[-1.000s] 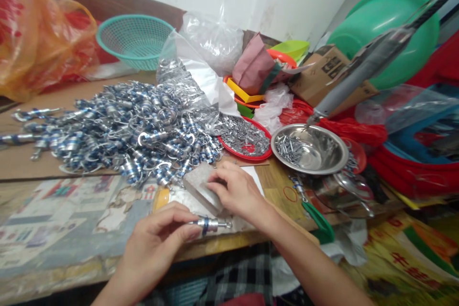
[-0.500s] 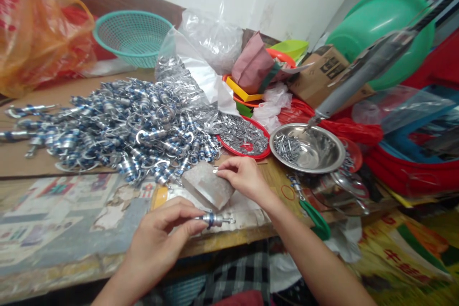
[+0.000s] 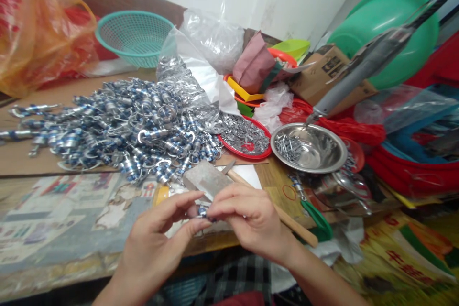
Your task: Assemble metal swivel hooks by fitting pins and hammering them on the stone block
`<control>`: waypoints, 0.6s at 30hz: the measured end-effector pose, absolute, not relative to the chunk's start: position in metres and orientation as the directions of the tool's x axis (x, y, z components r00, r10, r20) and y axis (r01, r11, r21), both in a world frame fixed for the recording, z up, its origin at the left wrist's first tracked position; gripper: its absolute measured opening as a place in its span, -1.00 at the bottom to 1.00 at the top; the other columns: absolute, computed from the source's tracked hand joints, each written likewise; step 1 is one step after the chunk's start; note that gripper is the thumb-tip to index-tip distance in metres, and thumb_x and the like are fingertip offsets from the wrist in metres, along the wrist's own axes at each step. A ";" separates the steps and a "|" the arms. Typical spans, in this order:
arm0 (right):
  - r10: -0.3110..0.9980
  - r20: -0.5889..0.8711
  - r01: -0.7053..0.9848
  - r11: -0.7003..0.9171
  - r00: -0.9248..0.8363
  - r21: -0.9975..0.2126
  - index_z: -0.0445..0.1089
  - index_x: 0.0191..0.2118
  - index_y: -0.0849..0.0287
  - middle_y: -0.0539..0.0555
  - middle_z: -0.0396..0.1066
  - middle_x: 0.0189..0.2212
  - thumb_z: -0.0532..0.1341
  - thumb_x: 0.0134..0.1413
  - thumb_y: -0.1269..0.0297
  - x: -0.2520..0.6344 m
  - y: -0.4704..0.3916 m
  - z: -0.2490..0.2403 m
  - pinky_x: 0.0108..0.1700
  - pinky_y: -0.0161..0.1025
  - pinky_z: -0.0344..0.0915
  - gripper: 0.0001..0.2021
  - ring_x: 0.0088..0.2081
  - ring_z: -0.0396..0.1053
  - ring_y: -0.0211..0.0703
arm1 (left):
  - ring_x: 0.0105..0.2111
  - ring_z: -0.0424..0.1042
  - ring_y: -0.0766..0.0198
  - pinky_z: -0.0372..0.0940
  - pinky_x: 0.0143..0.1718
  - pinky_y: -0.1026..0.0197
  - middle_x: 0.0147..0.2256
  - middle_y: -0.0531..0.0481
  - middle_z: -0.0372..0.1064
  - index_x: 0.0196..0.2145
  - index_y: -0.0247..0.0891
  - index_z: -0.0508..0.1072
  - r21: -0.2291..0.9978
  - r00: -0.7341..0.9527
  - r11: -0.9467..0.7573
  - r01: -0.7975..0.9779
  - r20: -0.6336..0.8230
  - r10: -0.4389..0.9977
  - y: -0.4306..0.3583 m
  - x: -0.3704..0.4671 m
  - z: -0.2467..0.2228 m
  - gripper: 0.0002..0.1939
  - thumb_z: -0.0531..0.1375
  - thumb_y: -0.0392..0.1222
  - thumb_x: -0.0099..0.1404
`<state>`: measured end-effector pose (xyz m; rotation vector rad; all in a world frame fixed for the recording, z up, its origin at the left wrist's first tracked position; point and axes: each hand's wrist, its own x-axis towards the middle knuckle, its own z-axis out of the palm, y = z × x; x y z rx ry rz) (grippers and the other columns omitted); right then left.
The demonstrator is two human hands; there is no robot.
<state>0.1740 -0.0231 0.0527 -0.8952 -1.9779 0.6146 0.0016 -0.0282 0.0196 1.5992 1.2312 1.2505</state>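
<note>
My left hand [image 3: 158,234] pinches a small silver-and-blue metal fitting [image 3: 202,212] between thumb and fingers, just in front of a grey metal block [image 3: 206,177]. At the fitting's right end, the fingers of my right hand [image 3: 251,215] are closed and cover most of it. Whether a smaller part sits between those fingers is hidden. Beneath and behind my right hand lies a hammer with a wooden handle [image 3: 297,224], its head [image 3: 228,167] beside the block. A large pile of similar blue-banded fittings [image 3: 125,124] spreads to the back left.
A red tray [image 3: 263,154] of small metal pieces and a steel bowl [image 3: 322,153] with pins stand at the back right. Above the bowl hangs a grey tool [image 3: 358,76]. A green basket [image 3: 134,33] and plastic bags line the wall. The table's front edge runs near my wrists.
My right hand has come from the block, towards me, to the fitting in my left hand. The hammer, hidden before behind my right hand and arm, now shows.
</note>
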 end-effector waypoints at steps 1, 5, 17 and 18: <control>0.768 0.513 0.354 0.635 -0.384 -0.686 0.50 -0.37 0.17 0.07 0.49 -0.43 0.07 0.00 0.61 0.174 -0.024 0.053 -0.29 -0.33 0.39 -0.71 -0.36 0.44 -0.25 | -0.52 0.45 0.32 0.35 -0.43 0.37 -0.51 0.09 0.50 -0.33 -0.12 0.56 0.925 0.085 -0.287 0.248 0.274 0.958 -0.028 0.001 0.022 -0.79 0.31 -0.26 -0.01; 0.748 0.563 0.332 0.661 -0.351 -0.672 0.43 -0.27 0.18 0.10 0.47 -0.39 0.17 0.04 0.49 0.175 -0.029 0.050 -0.26 -0.29 0.40 -0.85 -0.32 0.43 -0.21 | -0.49 0.48 0.28 0.34 -0.47 0.38 -0.51 0.06 0.53 -0.51 -0.08 0.60 0.931 0.178 -0.282 0.231 0.244 0.953 -0.027 -0.001 0.033 -0.90 0.27 -0.24 0.03; 0.469 0.728 0.468 0.854 -0.501 -0.228 0.42 -0.16 0.20 0.17 0.50 -0.30 0.08 0.11 0.49 0.189 -0.037 0.035 -0.26 -0.26 0.41 -0.76 -0.23 0.45 -0.15 | -0.41 0.47 0.23 0.32 -0.36 0.32 -0.47 0.05 0.51 -0.57 -0.10 0.55 0.917 0.233 -0.239 0.320 0.168 0.958 -0.019 -0.001 0.044 -0.85 0.21 -0.09 0.06; 0.491 0.737 0.477 0.840 -0.464 -0.259 0.44 -0.18 0.18 0.16 0.50 -0.29 0.10 0.09 0.51 0.188 -0.037 0.036 -0.27 -0.28 0.42 -0.76 -0.25 0.45 -0.17 | -0.38 0.47 0.22 0.32 -0.32 0.32 -0.44 0.05 0.52 -0.57 -0.09 0.56 0.916 0.218 -0.250 0.312 0.187 0.958 -0.019 -0.002 0.044 -0.86 0.22 -0.10 0.05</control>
